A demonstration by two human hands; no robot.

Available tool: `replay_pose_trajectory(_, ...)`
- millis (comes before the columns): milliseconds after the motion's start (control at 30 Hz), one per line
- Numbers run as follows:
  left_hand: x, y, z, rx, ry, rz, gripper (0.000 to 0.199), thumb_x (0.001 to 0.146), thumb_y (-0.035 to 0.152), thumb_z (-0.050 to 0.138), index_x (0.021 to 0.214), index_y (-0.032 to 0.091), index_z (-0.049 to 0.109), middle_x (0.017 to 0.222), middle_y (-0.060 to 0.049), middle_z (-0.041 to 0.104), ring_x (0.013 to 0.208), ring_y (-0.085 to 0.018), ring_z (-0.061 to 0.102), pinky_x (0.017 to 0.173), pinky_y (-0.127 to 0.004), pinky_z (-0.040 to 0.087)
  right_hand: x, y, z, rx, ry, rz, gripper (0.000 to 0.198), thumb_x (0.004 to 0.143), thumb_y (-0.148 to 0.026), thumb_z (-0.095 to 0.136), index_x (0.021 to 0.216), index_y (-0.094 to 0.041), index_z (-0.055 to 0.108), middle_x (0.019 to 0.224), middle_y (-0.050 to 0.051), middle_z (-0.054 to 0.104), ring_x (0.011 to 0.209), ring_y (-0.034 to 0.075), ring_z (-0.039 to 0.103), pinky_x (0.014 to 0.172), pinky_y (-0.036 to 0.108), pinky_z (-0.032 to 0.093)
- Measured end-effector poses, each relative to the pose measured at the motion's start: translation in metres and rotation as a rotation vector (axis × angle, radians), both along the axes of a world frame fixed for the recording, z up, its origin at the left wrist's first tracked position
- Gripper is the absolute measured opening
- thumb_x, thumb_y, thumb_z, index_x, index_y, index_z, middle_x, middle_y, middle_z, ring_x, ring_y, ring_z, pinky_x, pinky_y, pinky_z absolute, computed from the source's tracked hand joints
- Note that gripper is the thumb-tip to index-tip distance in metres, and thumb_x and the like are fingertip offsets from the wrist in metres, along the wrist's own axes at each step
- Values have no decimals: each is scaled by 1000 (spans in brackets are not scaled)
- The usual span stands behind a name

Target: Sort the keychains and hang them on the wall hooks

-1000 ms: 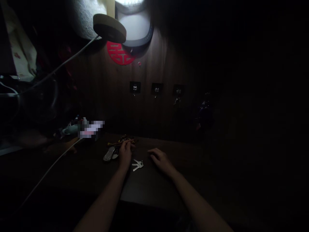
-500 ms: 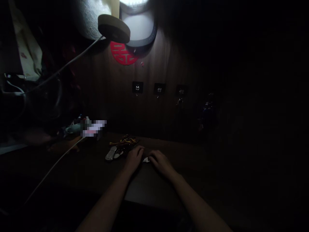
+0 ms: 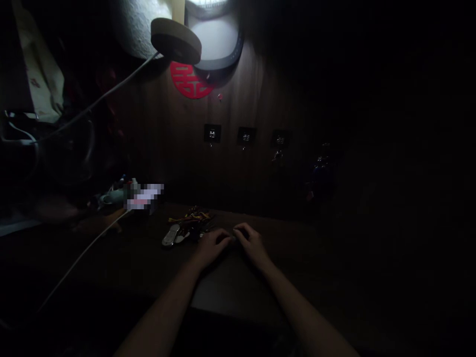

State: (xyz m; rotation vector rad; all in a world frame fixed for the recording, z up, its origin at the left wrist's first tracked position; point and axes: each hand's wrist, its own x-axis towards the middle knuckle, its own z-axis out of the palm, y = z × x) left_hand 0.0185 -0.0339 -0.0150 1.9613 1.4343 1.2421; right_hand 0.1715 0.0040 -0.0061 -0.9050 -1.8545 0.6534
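Note:
In the dim head view, my left hand (image 3: pixel 212 246) and my right hand (image 3: pixel 253 245) meet over the dark tabletop (image 3: pixel 219 295), fingertips nearly touching. Both hands have their fingers bent and pinched together. Whatever lies between the fingertips is too small and dark to make out. Just left of my left hand is a pile of keys and cords (image 3: pixel 193 223), some of them yellow. At its near side a silver oval fob (image 3: pixel 171 236) lies flat.
A lit lamp (image 3: pixel 215 42) with a round disc (image 3: pixel 176 40) before it hangs above. A white cable (image 3: pixel 85 249) crosses the left side near a pixelated bright screen (image 3: pixel 146 196). Wall sockets (image 3: pixel 212 134) and a red paper cutout (image 3: pixel 189 84) are on the back panel.
My hands have come closer together, with the left moving slightly right. The small white piece seen between them before is now out of sight.

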Motion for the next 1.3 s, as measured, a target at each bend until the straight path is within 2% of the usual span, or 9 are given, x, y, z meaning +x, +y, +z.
replay_pose_trajectory(233,1,-1,1,-7,-14,17,17,73,28,57,86,21,64,87,0,69,83,-16,62,77,-25,44,-1,-1,4,-43,51,-30,20,76,-36,50,75,-19,60,74,2,64,75,18,59,70,28,44)
replay_pose_trajectory(433,0,0,4,-52,-39,116,18,74,31,54,82,19,65,83,-1,69,78,-16,62,70,-23,44,-1,-4,7,-132,85,89,24,71,-32,59,92,-21,62,94,3,67,91,20,60,82,32,45)
replay_pose_trajectory(567,0,2,2,-26,-15,58,24,79,32,46,85,20,66,84,-1,69,79,-15,61,71,-22,43,0,-2,6,-137,96,114,24,70,-29,59,93,-21,62,97,4,67,95,20,60,85,34,44)
replay_pose_trajectory(767,-1,4,-2,2,1,103,28,81,36,41,79,18,63,73,0,65,70,-13,58,64,-21,40,1,4,-1,-20,81,45,28,72,-24,53,100,-23,60,98,3,66,93,19,60,83,32,45)
replay_pose_trajectory(933,-1,4,0,0,-33,110,28,81,35,39,74,18,60,66,1,60,65,-13,55,62,-21,39,0,5,-3,104,35,68,18,73,-21,51,87,-21,62,88,3,66,86,18,60,77,29,45)
replay_pose_trajectory(1133,0,1,3,-9,-60,65,28,81,35,40,70,18,59,66,1,61,65,-13,55,62,-21,39,2,4,-1,159,-25,15,9,77,-25,53,75,-21,62,74,2,62,73,17,59,68,27,45)
replay_pose_trajectory(1300,1,1,3,-26,-99,61,30,80,38,40,68,18,59,64,1,60,64,-13,55,62,-21,38,0,2,-4,196,-51,48,7,75,-25,57,77,-20,62,75,2,59,72,16,58,66,26,45)
